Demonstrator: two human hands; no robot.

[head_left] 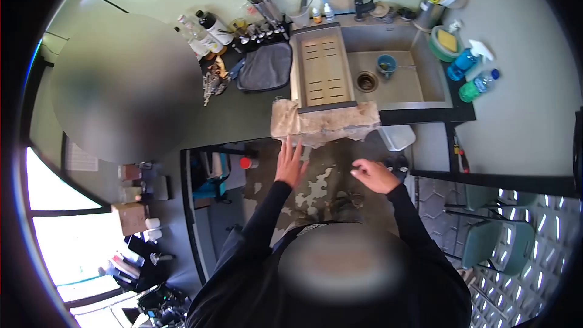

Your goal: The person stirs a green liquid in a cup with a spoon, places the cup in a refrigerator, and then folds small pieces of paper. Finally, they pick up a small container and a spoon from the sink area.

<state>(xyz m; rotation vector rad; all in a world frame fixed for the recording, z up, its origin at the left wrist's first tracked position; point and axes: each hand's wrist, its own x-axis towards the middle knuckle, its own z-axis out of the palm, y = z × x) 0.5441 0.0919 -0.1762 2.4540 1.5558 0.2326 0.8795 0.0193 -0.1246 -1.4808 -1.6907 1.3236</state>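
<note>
My left hand [291, 165] is stretched out with its fingers spread, fingertips right at the lower edge of a stained beige cloth [328, 123]. That cloth lies draped over the front edge of the sink [405, 105]. Off to the right, my right hand [375, 176] hovers below the counter front with loosely curled fingers, thumb apart, and nothing visible in it. A slotted drain tray [323, 76] covers the sink's left part. In the basin, a blue cup [386, 64] stands beside the drain [366, 82].
Behind the sink rises a black faucet [364, 0]. Spray and soap bottles [478, 85] and a green bowl with a yellow sponge [448, 41] stand right. Left are a folded grey cloth [265, 68] and several bottles [214, 27]. A plastic container [398, 138] sits below the counter.
</note>
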